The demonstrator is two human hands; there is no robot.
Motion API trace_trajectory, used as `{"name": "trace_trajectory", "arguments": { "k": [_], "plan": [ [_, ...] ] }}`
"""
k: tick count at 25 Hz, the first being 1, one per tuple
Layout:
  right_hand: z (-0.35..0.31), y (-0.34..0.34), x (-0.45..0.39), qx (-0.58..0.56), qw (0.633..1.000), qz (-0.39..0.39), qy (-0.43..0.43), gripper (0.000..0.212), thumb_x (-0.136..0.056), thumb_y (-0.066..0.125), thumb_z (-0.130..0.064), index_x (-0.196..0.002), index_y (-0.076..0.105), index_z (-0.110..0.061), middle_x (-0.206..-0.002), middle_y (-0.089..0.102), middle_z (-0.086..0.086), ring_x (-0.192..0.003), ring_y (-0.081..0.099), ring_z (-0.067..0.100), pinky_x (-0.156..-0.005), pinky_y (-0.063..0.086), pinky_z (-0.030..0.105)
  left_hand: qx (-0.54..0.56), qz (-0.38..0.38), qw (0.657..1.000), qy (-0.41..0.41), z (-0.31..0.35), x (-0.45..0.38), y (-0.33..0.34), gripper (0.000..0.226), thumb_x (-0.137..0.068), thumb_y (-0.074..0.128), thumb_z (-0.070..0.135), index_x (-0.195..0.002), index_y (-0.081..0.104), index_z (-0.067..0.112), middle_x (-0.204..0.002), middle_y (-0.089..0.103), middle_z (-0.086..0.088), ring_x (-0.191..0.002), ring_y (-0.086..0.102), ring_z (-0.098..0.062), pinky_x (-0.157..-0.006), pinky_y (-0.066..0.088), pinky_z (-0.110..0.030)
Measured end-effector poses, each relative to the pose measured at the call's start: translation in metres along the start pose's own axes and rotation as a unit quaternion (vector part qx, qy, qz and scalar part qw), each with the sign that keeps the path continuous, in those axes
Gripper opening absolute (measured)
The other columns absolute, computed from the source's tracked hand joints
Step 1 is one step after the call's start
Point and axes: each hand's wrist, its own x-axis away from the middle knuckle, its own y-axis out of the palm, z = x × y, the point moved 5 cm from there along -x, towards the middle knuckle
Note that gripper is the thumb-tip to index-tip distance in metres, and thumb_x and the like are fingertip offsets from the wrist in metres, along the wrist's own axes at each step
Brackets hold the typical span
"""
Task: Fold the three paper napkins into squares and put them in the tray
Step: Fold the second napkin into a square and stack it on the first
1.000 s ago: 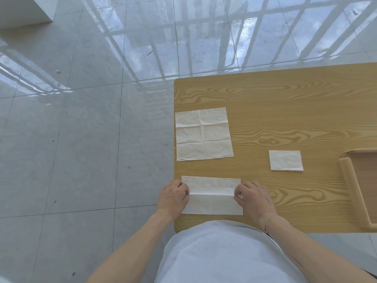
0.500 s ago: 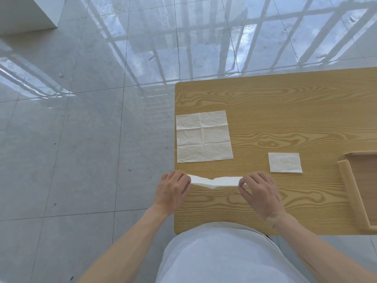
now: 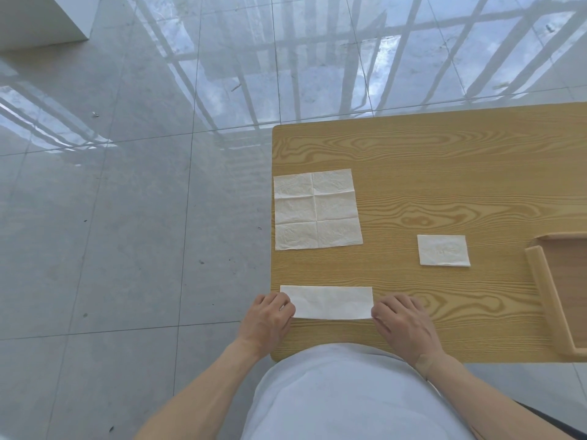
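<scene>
A white napkin folded into a narrow strip (image 3: 330, 302) lies flat near the table's front edge. My left hand (image 3: 268, 317) rests on its left end and my right hand (image 3: 401, 322) presses its right end, fingers curled onto the paper. An unfolded creased napkin (image 3: 317, 209) lies behind the strip at the table's left edge. A small folded napkin (image 3: 443, 250) sits to the right, apart from the wooden tray (image 3: 540, 290), which is cut off at the right edge of the view.
The wooden table (image 3: 444, 173) ends at its left edge just beside the napkins; glossy tiled floor (image 3: 127, 217) lies beyond. A white block (image 3: 41, 17) stands on the floor at the far left. My torso covers the table's front edge.
The wider folded napkin was lifted by both hands, folded over away from me, and now lies flat as a narrower strip farther from the front edge.
</scene>
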Motion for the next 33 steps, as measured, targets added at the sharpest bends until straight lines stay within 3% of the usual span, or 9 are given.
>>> {"name": "trace_trajectory", "arguments": {
  "k": [6, 10, 12, 14, 17, 19, 21, 28, 33],
  "plan": [
    [0.003, 0.008, 0.002, -0.001, 0.998, -0.045, 0.037, 0.02, -0.069, 0.082, -0.015, -0.08, 0.067, -0.021, -0.086, 0.068, -0.006, -0.087, 0.062, 0.024, -0.074, 0.046, 0.038, -0.005, -0.032, 0.999, 0.005, -0.003, -0.002, 0.005, 0.012, -0.076, 0.074, 0.015, -0.075, 0.062, 0.015, -0.086, 0.064, -0.001, -0.078, 0.06, -0.022, -0.064, 0.05, -0.033],
    [0.0, 0.012, 0.005, -0.01, 0.998, -0.032, 0.06, 0.025, -0.083, 0.063, -0.034, -0.104, 0.067, -0.021, -0.107, 0.067, -0.003, -0.104, 0.058, 0.023, -0.084, 0.044, 0.039, 0.009, -0.033, 0.999, 0.001, 0.002, 0.002, 0.008, 0.017, -0.084, 0.064, 0.032, -0.084, 0.063, 0.015, -0.094, 0.063, -0.001, -0.083, 0.059, -0.022, -0.07, 0.049, -0.036],
    [-0.009, 0.018, 0.003, 0.01, 0.998, -0.043, 0.053, 0.04, -0.088, 0.05, -0.042, -0.119, 0.06, -0.02, -0.123, 0.062, 0.0, -0.119, 0.052, 0.024, -0.094, 0.041, 0.041, 0.017, -0.024, 1.0, 0.003, 0.012, -0.001, 0.011, 0.025, -0.089, 0.057, 0.037, -0.099, 0.063, 0.015, -0.106, 0.062, -0.002, -0.096, 0.059, -0.024, -0.082, 0.048, -0.037],
    [-0.023, 0.028, -0.002, 0.034, 0.995, -0.081, 0.038, 0.053, -0.093, 0.043, -0.047, -0.137, 0.048, -0.018, -0.142, 0.051, 0.004, -0.135, 0.04, 0.028, -0.106, 0.036, 0.048, 0.023, -0.044, 0.999, -0.004, 0.027, -0.01, 0.021, 0.039, -0.096, 0.047, 0.04, -0.122, 0.057, 0.013, -0.13, 0.056, -0.007, -0.122, 0.052, -0.028, -0.102, 0.042, -0.044],
    [-0.042, 0.048, -0.009, 0.061, 0.986, -0.153, 0.021, 0.068, -0.098, 0.027, -0.057, -0.153, 0.02, -0.018, -0.162, 0.017, 0.003, -0.148, 0.011, 0.032, -0.116, 0.017, 0.057, 0.002, -0.108, 0.993, -0.04, 0.045, -0.019, 0.039, 0.064, -0.102, 0.017, 0.051, -0.153, 0.019, 0.011, -0.163, 0.013, -0.007, -0.15, 0.006, -0.025, -0.121, 0.012, -0.047],
    [-0.047, 0.061, -0.009, 0.073, 0.981, -0.177, 0.019, 0.07, -0.098, 0.016, -0.059, -0.155, 0.005, -0.019, -0.164, 0.001, 0.003, -0.149, -0.003, 0.032, -0.117, 0.008, 0.06, -0.02, -0.147, 0.987, -0.058, 0.049, -0.018, 0.052, 0.07, -0.099, -0.001, 0.057, -0.154, -0.006, 0.014, -0.163, -0.014, -0.004, -0.148, -0.018, -0.02, -0.12, -0.004, -0.045],
    [-0.047, 0.072, -0.007, 0.074, 0.98, -0.183, 0.018, 0.069, -0.099, 0.012, -0.058, -0.154, -0.001, -0.019, -0.164, -0.004, 0.003, -0.149, -0.009, 0.031, -0.117, 0.004, 0.061, -0.032, -0.163, 0.984, -0.068, 0.048, -0.015, 0.062, 0.073, -0.097, -0.007, 0.059, -0.153, -0.014, 0.014, -0.161, -0.024, -0.003, -0.146, -0.026, -0.02, -0.12, -0.007, -0.046],
    [-0.04, 0.085, -0.004, 0.069, 0.983, -0.169, 0.028, 0.074, -0.097, 0.018, -0.063, -0.154, 0.0, -0.02, -0.164, -0.004, -0.001, -0.15, -0.005, 0.028, -0.118, 0.002, 0.058, -0.023, -0.147, 0.986, -0.077, 0.035, -0.008, 0.074, 0.073, -0.098, 0.002, 0.06, -0.153, -0.011, 0.014, -0.163, -0.018, -0.002, -0.148, -0.018, -0.018, -0.12, -0.007, -0.045],
    [-0.012, 0.074, 0.01, 0.088, 0.978, -0.166, 0.088, 0.076, -0.095, 0.014, -0.065, -0.154, -0.002, -0.021, -0.164, -0.003, -0.002, -0.15, -0.007, 0.026, -0.118, -0.002, 0.057, -0.018, -0.133, 0.982, -0.129, -0.004, 0.016, 0.065, 0.07, -0.1, 0.007, 0.057, -0.153, -0.013, 0.016, -0.163, -0.013, -0.002, -0.149, -0.015, -0.017, -0.119, -0.009, -0.043]
  ]
}}
